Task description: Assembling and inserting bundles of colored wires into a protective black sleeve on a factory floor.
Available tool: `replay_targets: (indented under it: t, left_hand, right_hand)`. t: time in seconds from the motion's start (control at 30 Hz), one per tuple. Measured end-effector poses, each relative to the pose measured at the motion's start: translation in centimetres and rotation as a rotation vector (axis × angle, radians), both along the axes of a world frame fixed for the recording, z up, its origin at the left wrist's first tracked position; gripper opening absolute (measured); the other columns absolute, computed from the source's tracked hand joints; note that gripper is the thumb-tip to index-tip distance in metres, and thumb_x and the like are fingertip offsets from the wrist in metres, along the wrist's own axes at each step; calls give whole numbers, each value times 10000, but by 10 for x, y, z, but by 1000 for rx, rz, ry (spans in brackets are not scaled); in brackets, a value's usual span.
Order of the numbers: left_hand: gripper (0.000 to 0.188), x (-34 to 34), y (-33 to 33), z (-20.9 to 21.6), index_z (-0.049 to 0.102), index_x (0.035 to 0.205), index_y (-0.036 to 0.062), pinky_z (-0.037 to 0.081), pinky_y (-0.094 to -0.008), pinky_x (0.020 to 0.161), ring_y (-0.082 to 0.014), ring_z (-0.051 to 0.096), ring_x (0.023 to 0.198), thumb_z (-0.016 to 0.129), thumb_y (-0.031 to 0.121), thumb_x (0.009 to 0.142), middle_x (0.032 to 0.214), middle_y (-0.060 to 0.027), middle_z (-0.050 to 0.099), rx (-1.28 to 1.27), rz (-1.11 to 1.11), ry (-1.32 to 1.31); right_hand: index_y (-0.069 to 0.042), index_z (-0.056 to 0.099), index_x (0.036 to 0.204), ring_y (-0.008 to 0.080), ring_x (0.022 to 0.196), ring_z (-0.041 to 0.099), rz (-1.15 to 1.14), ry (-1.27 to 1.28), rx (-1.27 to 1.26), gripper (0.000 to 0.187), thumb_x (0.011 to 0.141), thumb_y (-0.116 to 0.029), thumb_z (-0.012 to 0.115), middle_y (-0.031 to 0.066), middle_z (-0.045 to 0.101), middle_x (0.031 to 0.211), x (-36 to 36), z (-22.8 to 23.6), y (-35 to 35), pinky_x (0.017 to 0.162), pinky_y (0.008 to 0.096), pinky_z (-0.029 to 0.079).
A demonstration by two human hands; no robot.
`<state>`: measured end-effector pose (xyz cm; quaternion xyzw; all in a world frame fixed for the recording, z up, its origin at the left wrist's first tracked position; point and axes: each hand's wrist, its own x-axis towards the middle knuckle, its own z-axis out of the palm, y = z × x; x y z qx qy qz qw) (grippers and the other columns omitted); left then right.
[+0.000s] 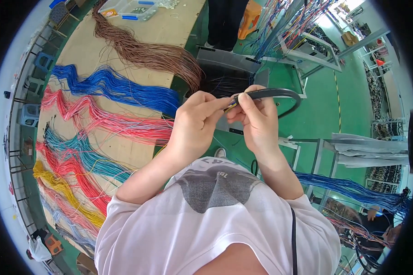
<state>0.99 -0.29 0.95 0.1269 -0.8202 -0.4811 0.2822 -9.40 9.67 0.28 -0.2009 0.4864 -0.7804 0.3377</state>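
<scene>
A thick black cable [291, 95] bends in a loop to the right of my hands, at chest height. My right hand [264, 121] is closed round it near one end, thumb on top. Thin wires [231, 105], at least one of them yellow, show at that end between the two hands. My left hand [193, 123] pinches these wires with its fingertips, which hide part of them. On the table to the left, the nearest bundles are blue wires [124, 89] and pink wires [119, 120].
A wooden table [78, 50] curves along the left, bearing brown wires [137, 52], teal wires [96, 153], yellow wires [73, 195] and a clear plastic box [140, 10]. Blue wires [353, 187] hang over a metal frame [320, 156] at right. A person [223, 23] stands ahead.
</scene>
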Motion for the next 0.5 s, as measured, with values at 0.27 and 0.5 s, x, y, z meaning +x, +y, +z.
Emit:
replay_targets:
  t: [0.27, 0.5]
  left_hand:
    - [174, -4, 5, 1, 521, 841, -21, 442, -253, 531, -154, 550, 582, 591, -36, 683, 719, -98, 558, 304, 142, -28]
    - [168, -8, 6, 5, 514, 826, -10, 442, -278, 529, -199, 551, 598, 581, -41, 675, 698, -101, 539, 156, 129, 2]
  right_hand:
    - [-18, 405, 944, 169, 628, 584, 11, 94, -27, 165, 832, -93, 499, 117, 559, 816, 0, -2, 2, 532, 272, 497]
    - [-6, 405, 934, 167, 635, 585, 64, 132, -12, 147, 839, -87, 483, 124, 559, 828, -1, -4, 3, 537, 267, 495]
